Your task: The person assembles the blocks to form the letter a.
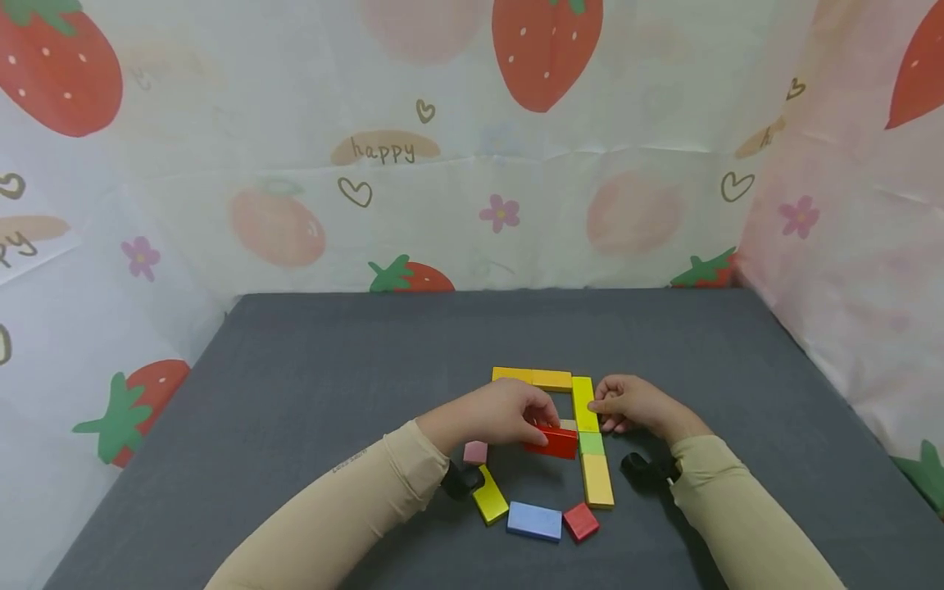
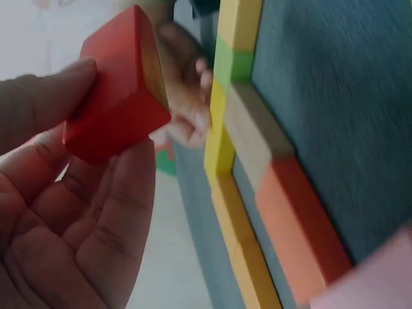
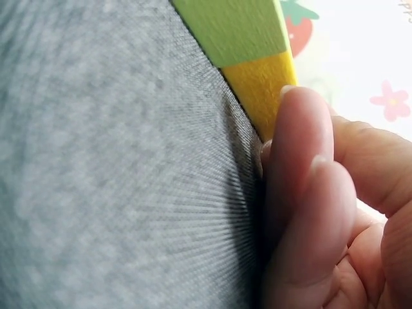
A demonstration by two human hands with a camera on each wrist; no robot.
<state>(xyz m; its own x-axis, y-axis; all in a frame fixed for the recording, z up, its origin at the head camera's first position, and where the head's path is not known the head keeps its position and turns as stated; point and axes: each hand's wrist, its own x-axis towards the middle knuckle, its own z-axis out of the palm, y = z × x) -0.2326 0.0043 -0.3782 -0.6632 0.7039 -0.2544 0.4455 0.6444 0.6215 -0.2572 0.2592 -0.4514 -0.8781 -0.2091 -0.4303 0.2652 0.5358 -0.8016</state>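
My left hand (image 1: 505, 410) holds a red block (image 1: 558, 443) between thumb and fingers, above the table and inside an outline of blocks. In the left wrist view this red block (image 2: 116, 93) is tilted. My right hand (image 1: 637, 406) is at the right side of a yellow block (image 1: 583, 401), with a fingertip touching its edge and the fingers loosely bent. A green block (image 1: 592, 443) adjoins the yellow one, followed by a tan-yellow block (image 1: 598, 482). Below the held block, a pale wooden block (image 2: 257, 129) meets the yellow row, with an orange block (image 2: 299, 225) at its other end.
Two orange-yellow blocks (image 1: 551, 380) form the far side. Nearer me lie a pink block (image 1: 475, 452), a slanted yellow block (image 1: 490, 496), a blue block (image 1: 534, 521) and a small red block (image 1: 581, 522). Strawberry-printed cloth (image 1: 442, 213) surrounds the dark grey table (image 1: 332, 344).
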